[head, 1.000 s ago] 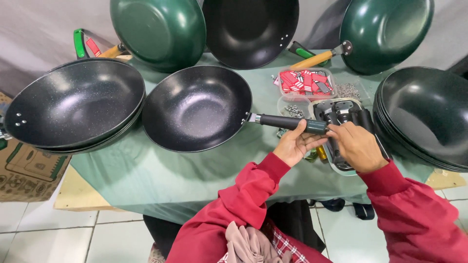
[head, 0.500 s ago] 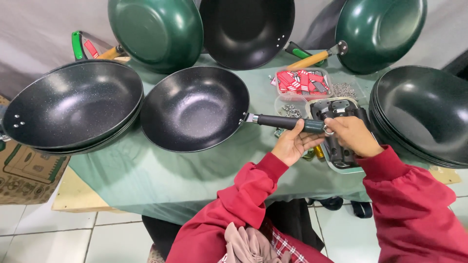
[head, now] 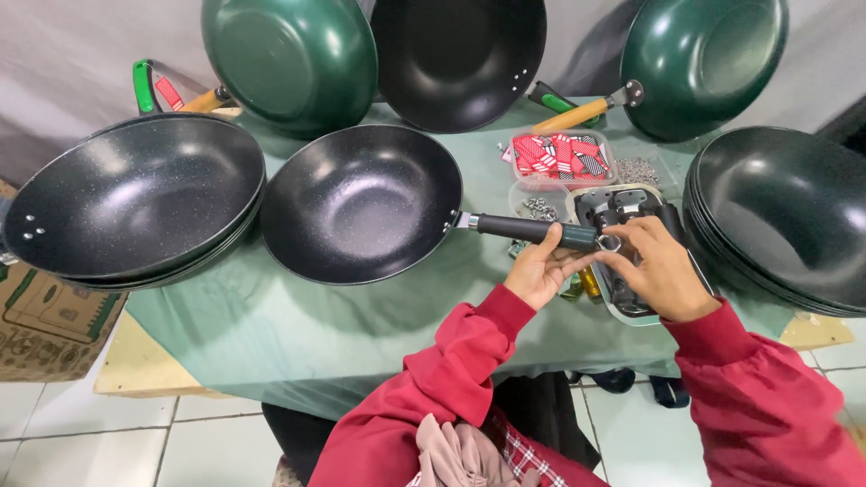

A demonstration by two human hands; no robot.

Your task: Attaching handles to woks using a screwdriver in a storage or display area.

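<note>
Wok with a speckled black non-stick bowl (head: 361,203) sits mid-table on the pale green cloth (head: 298,325), its dark handle (head: 532,231) pointing right toward both hands. Far left lies a stack of similar black woks (head: 135,203), matte and glittery inside, with a glossy green pan (head: 289,63) tipped up behind. The left hand (head: 541,273) cups the handle's end from below, fingers curled around it; steadying it there and keeping the bowl flat on the cloth looks like the sound way to work on the tip. The right hand (head: 663,271) pinches something small at the handle's end, thumb and forefinger closed; what it grips is too small to tell. Beneath it sits a metal tray of dark parts (head: 622,216), and at far right smooth black pans (head: 785,216) are nested.
</note>
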